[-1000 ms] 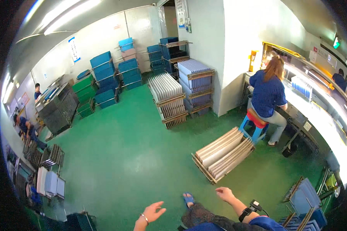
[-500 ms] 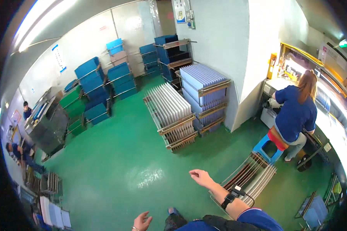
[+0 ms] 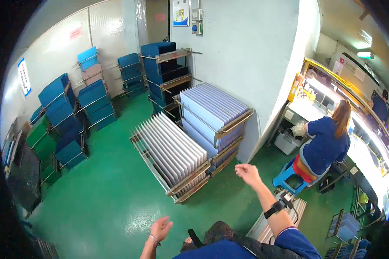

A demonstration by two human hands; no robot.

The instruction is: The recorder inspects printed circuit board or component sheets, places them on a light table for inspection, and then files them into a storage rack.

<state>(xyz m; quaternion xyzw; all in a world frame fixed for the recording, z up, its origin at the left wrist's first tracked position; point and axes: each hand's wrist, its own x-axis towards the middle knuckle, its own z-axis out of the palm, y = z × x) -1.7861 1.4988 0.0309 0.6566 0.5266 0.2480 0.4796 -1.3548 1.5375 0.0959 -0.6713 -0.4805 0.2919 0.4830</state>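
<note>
My left hand (image 3: 161,228) hangs over the green floor at the lower middle. Its fingers are loosely bent and apart, with nothing in them. Farther forward, my right hand (image 3: 248,174) is held out in the air with relaxed, half-curled fingers and holds nothing visible. Nearest to it is a metal rack (image 3: 170,162) of upright white panels, standing on the floor ahead and to its left. Behind that rack, against the wall, stands a taller stacked rack (image 3: 214,114) of pale blue-lilac panels. Partly hidden under my right forearm is another low rack of whitish panels (image 3: 300,211).
A person in a navy shirt (image 3: 326,134) sits on a blue stool (image 3: 289,178) at a brightly lit bench on the right. Stacked racks of blue panels (image 3: 93,97) and green panels (image 3: 41,140) line the left. A wall corner (image 3: 272,86) juts out ahead.
The view has shifted forward and right; the white-panel rack appears nearer. Both hands have risen in the picture, my right hand moving toward the racks. Neither has taken hold of anything.
</note>
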